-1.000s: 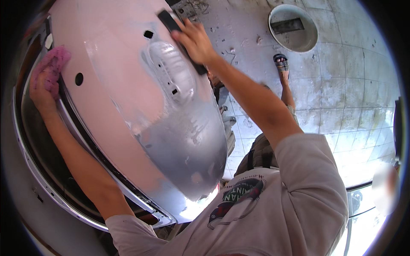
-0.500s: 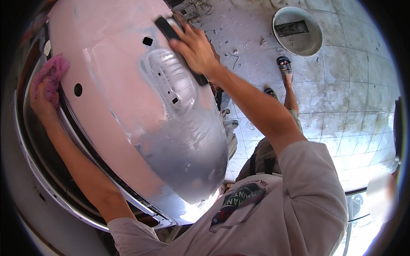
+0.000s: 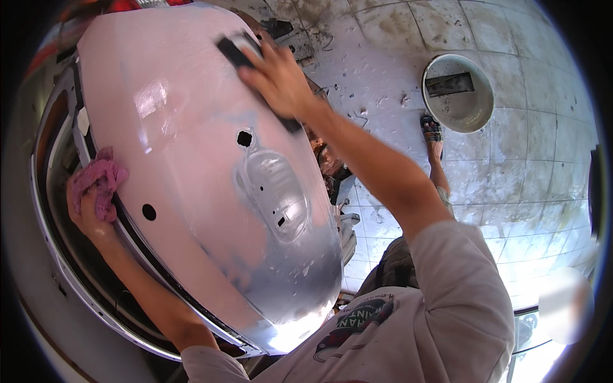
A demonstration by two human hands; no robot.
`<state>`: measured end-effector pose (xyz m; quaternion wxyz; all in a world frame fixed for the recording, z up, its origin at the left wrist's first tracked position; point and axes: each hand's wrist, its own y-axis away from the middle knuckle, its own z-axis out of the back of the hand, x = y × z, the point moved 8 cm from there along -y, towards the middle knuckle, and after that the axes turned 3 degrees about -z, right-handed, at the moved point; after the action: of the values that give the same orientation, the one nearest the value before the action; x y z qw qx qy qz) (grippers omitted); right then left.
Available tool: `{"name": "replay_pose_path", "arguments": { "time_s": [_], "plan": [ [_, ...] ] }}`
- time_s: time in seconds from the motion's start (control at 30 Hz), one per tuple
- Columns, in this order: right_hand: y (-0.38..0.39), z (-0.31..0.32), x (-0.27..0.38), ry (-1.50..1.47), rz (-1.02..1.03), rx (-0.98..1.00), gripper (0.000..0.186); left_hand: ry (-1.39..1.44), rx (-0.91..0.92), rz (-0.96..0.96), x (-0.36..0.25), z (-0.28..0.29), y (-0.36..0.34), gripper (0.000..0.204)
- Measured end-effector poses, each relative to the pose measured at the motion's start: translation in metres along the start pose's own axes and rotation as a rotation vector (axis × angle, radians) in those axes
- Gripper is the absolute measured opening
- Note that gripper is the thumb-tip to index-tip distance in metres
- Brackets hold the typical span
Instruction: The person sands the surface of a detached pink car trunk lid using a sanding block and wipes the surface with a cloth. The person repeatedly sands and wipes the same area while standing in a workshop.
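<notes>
A curved car body panel, mostly pale pink with a bare grey metal patch, stretches out in front of me. It has a recessed oval with small cut-outs and two dark round holes. My right hand presses a long black sanding block on the panel's far right side; the fingers are blurred and hide its middle. At the panel's left edge, my left hand grips a crumpled pink cloth beside the dark window opening.
On the tiled floor to the right stands a round pale basin with a dark flat block inside. My sandalled foot is just below it. Rough, dark parts show along the panel's right edge.
My right hand and the sanding block have moved farther up along the panel. The whole view has shifted, so panel and basin appear lower. The left hand still holds the cloth at the edge.
</notes>
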<state>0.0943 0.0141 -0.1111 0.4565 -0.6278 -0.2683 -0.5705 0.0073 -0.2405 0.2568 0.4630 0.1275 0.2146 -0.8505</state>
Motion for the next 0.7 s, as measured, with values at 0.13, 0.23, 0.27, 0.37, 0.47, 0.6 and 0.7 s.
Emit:
{"name": "replay_pose_path", "arguments": {
  "time_s": [0.13,0.23,0.27,0.37,0.47,0.6,0.7],
  "plan": [
    [-0.018,-0.012,-0.013,0.011,0.026,-0.088,0.057,0.033,0.036,0.136,0.021,0.014,0.012,0.048],
    [0.112,0.000,0.019,0.086,-0.060,0.053,0.061,-0.043,0.005,0.113,0.011,0.019,0.028,0.051],
    [0.134,0.004,0.021,0.127,-0.100,0.105,0.063,0.001,0.009,0.085,0.018,0.012,0.029,0.051],
    [0.100,0.003,0.019,0.072,-0.116,0.132,0.062,0.063,0.030,0.065,0.006,0.004,0.030,0.050],
    [-0.051,-0.028,-0.024,0.118,0.020,0.077,0.058,0.141,0.034,0.039,-0.004,-0.006,0.016,0.048],
    [-0.127,-0.044,-0.038,0.088,-0.087,0.163,0.056,0.121,0.044,0.051,-0.005,-0.003,0.013,0.049],
    [-0.024,-0.019,0.001,0.150,0.002,0.033,0.058,0.094,0.028,0.087,-0.001,0.000,0.022,0.051]
  ]
}}
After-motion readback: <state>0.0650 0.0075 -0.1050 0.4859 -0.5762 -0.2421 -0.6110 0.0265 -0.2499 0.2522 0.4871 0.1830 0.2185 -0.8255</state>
